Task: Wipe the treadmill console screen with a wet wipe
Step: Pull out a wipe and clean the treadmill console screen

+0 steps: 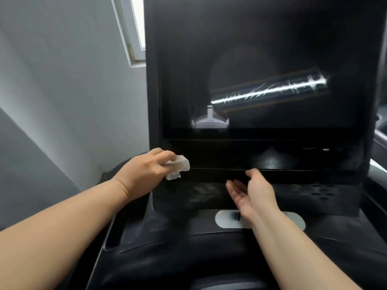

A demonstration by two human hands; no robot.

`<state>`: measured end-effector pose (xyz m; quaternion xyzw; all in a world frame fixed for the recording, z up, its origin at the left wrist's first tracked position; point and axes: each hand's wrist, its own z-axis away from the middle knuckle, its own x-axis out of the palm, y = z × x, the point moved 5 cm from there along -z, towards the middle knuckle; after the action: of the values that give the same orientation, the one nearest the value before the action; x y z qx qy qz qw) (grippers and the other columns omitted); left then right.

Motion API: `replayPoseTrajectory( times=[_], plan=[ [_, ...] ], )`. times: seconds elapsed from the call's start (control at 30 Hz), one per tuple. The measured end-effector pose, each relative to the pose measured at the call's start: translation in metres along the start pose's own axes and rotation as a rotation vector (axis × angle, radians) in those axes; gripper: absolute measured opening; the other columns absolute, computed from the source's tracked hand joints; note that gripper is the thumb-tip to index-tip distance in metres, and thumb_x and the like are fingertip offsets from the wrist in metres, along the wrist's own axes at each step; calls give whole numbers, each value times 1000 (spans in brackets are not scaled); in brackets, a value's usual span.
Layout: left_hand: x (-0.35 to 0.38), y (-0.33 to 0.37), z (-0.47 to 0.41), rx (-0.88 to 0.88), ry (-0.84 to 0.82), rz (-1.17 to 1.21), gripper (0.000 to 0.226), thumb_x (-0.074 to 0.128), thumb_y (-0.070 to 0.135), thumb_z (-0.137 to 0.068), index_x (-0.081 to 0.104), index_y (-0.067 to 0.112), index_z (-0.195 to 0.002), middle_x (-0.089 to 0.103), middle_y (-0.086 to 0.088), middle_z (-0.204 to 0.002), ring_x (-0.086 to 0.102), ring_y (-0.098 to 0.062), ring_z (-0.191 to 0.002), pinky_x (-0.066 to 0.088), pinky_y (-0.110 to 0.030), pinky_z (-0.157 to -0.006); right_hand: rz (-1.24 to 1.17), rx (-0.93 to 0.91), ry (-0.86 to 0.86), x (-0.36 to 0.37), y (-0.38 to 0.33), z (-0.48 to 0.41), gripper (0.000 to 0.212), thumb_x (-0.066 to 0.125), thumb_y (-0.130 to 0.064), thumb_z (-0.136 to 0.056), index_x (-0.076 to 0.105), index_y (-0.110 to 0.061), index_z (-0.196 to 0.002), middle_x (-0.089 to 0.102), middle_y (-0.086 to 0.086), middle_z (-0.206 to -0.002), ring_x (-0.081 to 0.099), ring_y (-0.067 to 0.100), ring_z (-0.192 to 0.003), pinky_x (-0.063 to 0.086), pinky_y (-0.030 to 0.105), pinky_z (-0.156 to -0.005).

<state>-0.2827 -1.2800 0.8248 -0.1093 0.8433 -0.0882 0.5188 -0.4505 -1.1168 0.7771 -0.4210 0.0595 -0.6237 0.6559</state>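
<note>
Wet wipe (178, 166) sits crumpled in our left hand (144, 170) below the console screen (261, 84), while our right hand (251, 191) hangs open, holding nothing.

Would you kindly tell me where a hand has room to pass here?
The glossy black screen is bare throughout. The black ledge below is free between the open right hand and the small holes at right. Its left end is crowded: the left hand grips the crumpled white wet wipe.
</note>
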Motion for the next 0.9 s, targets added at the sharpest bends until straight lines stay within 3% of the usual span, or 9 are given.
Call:
replayPoseTrajectory(
  times=[0.1, 0.2, 0.3, 0.43, 0.5, 0.57, 0.63, 0.77, 0.9],
  plan=[
    [-2, -6, 2, -98, 25, -4, 41, 65, -9, -73, 71, 14, -106, 53, -6, -105, 58, -28, -79, 56, -38, -53, 40, 77, -54, 1, 7, 2, 26, 56, -23, -93, 48, -5, -110, 62, 26, -101, 67, 34, -88, 56, 35, -62],
    [-12, -20, -15, -138, 82, -61, 26, 55, -7, -78, 70, 10, -92, 61, -14, -101, 60, -31, -80, 57, -40, -59, 129, 128, -173, 15, 10, 9, 28, 54, -24, -94, 53, 1, -104, 72, 25, -89, 72, 33, -80, 59, 32, -58],
    [-27, -48, -53, -203, 161, -135, 28, 53, -8, -77, 70, 10, -91, 64, -17, -98, 61, -34, -78, 56, -42, -64, 255, 11, -259, 35, 1, 17, 18, 54, -16, -93, 60, 0, -96, 73, 20, -88, 73, 26, -79, 58, 26, -57],
    [-50, -79, -113, -260, 201, -265, 31, 61, -7, -74, 72, 3, -101, 67, -23, -100, 65, -40, -86, 58, -41, -76, 538, -398, -297, 61, -39, 27, 5, 60, -9, -89, 64, -9, -86, 73, 12, -86, 68, 15, -72, 54, 23, -58],
    [-62, -77, -132, -305, 244, -261, 24, 56, 7, -79, 72, -3, -95, 67, -27, -97, 65, -42, -86, 57, -41, -78, 755, -790, -258, 76, -74, 30, 6, 67, -13, -82, 66, -18, -85, 71, 1, -83, 65, 12, -75, 51, 22, -69],
    [-61, -56, -129, -250, 275, -233, 26, 57, 14, -80, 72, -3, -92, 68, -26, -95, 65, -41, -84, 56, -40, -75, 1035, -1220, -184, 96, -109, 38, 17, 71, -15, -78, 67, -20, -93, 66, -5, -96, 60, 13, -92, 38, 10, -85],
    [-35, -17, -102, -101, 204, -232, 22, 71, 7, -77, 71, -2, -96, 68, -22, -98, 65, -37, -88, 56, -40, -74, 1207, -1487, -129, 115, -134, 44, 31, 72, -16, -76, 65, -18, -107, 60, 1, -119, 50, 21, -115, 25, 12, -99],
    [-10, -5, -72, -75, 186, 1, 30, 56, 0, -84, 70, 9, -109, 60, -12, -128, 55, -26, -119, 55, -37, -86, 1252, -1640, -86, 145, -178, 58, 50, 71, -21, -79, 56, -19, -127, 40, 4, -148, 26, 23, -139, 21, 39, -112],
    [-29, -99, -139, -285, 177, -178, 55, 40, -1, -85, 44, 10, -139, 49, -18, -140, 43, -33, -133, 32, -39, -112, 1362, -1688, -47, 175, -213, 65, 59, 60, -24, -86, 39, -24, -141, 19, -2, -158, 5, 16, -147, 5, 41, -117]
  ],
)
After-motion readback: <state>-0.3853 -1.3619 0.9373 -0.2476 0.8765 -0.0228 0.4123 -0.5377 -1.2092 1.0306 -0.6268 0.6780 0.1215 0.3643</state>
